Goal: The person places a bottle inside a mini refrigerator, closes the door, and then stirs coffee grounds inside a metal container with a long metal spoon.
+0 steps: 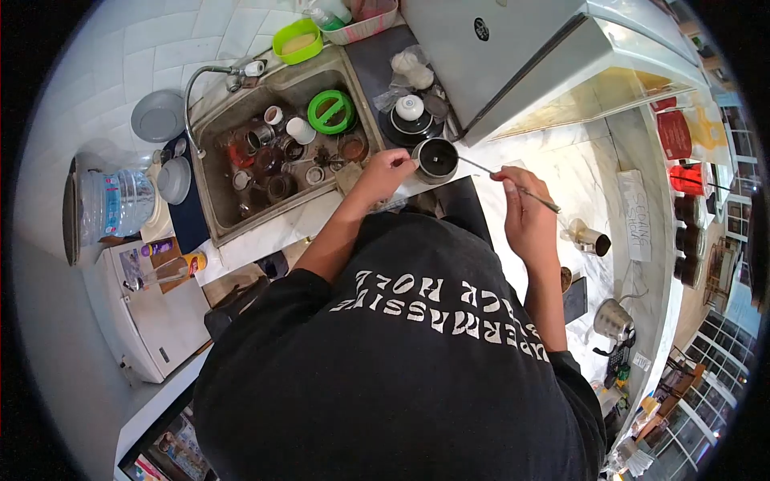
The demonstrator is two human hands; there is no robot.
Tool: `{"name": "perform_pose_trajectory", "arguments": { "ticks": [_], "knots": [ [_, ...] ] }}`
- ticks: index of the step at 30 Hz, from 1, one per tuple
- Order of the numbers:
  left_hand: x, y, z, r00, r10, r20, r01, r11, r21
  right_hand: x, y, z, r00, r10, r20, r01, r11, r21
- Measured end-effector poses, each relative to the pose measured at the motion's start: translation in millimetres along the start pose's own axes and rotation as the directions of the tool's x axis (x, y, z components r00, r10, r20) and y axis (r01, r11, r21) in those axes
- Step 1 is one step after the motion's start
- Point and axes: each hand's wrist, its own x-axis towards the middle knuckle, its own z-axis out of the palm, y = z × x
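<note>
My left hand [387, 174] is closed at the left side of a small round metal pot [437, 178], its fingertips pinched at the rim or handle. The pot's inside looks dark, with a small bright spot in it. My right hand [525, 210] grips a long thin metal spoon [479, 165], whose far end reaches to the pot's right rim. Behind the pot is a black round item with a white knob [409, 107], perhaps a lid. To the left lies a steel sink [210, 180] holding several jars, cups and a green-rimmed container [330, 112].
A curved tap [188, 104] rises at the sink's back left. Grey bowls [157, 117] and a large water bottle [128, 200] stand farther left. A large white appliance [513, 48] blocks the back right. On the right counter are a metal pitcher [589, 239] and a gooseneck kettle [613, 321].
</note>
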Motion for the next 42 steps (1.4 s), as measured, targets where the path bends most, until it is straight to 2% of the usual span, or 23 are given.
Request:
{"name": "perform_pose_trajectory", "arguments": {
  "ticks": [4, 10, 15, 21, 25, 28, 29, 33, 37, 42],
  "knots": [
    [2, -3, -3, 1.0, -0.011, 0.016, 0.011, 1.0, 0.02, -1, -4, 6, 0.999, -0.039, 0.028, 0.038, 0.998, 0.048],
    [-1, 1, -2, 1.0, -0.007, 0.005, 0.006, 0.999, 0.034, -2, -4, 5, 0.992, 0.126, 0.022, -0.126, 0.992, -0.01],
    [0, 5, -5, 1.0, 0.013, 0.023, -0.014, 0.998, 0.058, -1, -7, 17, 0.999, -0.038, 0.005, 0.038, 0.998, 0.046],
    [-1, 6, -4, 1.0, -0.01, 0.026, 0.008, 0.999, 0.04, 3, -13, 9, 0.995, 0.102, 0.023, -0.101, 0.994, -0.032],
    [2, 1, -4, 1.0, 0.011, 0.025, -0.012, 0.999, 0.034, -4, -14, 9, 1.0, 0.004, -0.012, -0.004, 1.0, 0.019],
    [-1, 7, -4, 1.0, 0.006, 0.029, -0.007, 0.999, 0.033, -2, -16, 11, 0.994, 0.076, 0.077, -0.08, 0.996, 0.049],
    [-1, 10, -5, 1.0, 0.0, 0.028, -0.001, 0.999, 0.033, 1, -17, 14, 0.999, 0.048, 0.018, -0.048, 0.998, 0.034],
    [1, 1, -5, 0.999, -0.029, 0.045, 0.027, 0.999, 0.038, 1, -14, 4, 0.996, 0.088, 0.009, -0.088, 0.996, -0.034],
    [2, 0, -6, 0.999, 0.009, 0.038, -0.011, 0.998, 0.054, -2, -15, 7, 1.0, -0.026, -0.003, 0.026, 1.0, 0.01],
    [1, 3, -7, 0.999, -0.009, 0.044, 0.006, 0.998, 0.065, 5, -15, 11, 0.995, 0.09, 0.035, -0.089, 0.996, -0.005]
  ]
}}
